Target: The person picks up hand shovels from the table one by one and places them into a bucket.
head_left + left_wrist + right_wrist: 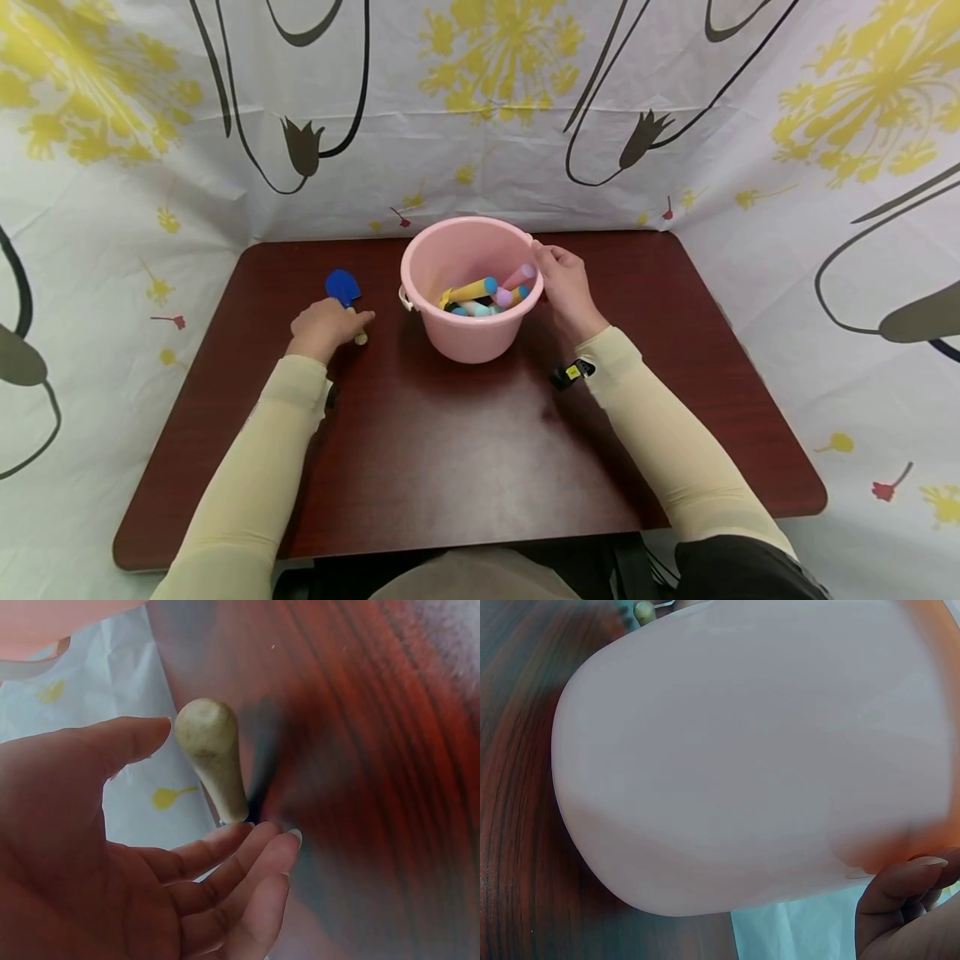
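A small toy shovel with a blue blade (343, 286) and a pale wooden handle (217, 757) is at the left of the table. My left hand (324, 325) is over that handle; in the left wrist view the thumb stands apart from it and the loosely bent fingertips are close to its far end. A pink bucket (471, 340) stands right of the shovel. My right hand (568, 292) grips the right side of its rim, thumb and finger at the edge. Inside the bucket are several coloured pieces, including a yellow stick (472, 290) with a blue end.
A white handle joint (406, 298) juts from the bucket's left side. The dark red-brown table (450, 467) has rounded corners. A white cloth (465, 167) printed with yellow flowers hangs behind it and at both sides.
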Available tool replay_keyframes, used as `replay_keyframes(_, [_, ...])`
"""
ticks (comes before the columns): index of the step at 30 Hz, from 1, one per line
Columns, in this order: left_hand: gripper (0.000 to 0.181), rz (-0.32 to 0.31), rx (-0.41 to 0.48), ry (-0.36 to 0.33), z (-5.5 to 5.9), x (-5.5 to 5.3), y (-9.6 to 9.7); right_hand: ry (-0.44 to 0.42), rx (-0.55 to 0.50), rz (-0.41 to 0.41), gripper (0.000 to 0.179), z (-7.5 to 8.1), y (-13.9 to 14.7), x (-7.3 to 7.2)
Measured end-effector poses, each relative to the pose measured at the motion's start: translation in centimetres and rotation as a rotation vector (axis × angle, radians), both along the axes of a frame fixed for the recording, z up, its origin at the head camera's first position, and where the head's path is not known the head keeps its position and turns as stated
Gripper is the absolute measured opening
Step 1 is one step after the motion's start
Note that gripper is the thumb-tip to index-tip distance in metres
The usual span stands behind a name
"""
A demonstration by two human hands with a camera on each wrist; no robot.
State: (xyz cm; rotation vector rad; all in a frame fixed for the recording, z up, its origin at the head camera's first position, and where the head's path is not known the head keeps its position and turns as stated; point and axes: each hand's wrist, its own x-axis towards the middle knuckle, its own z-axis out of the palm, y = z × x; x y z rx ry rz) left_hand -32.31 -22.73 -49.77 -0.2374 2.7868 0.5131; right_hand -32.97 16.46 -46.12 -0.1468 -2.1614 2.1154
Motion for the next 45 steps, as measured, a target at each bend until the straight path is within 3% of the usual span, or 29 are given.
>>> replay_keyframes(12, [0.072,-0.005,0.017,0.013,-0.9,0.4,0.2,0.002,0.003,0.005,0.047,0.0,0.0,0.2])
replay_keyframes(32, [0.051,0.008,0.038,-0.023,-0.8,0.6,-1.4,0.006,-0.011,0.005,0.047,0.0,-0.1,0.1])
replay_keyframes(45, [0.051,0.051,0.034,0.086,-1.1,1.0,-3.5,-0.009,-0.023,-0.003,0.047,0.2,-0.2,0.1])
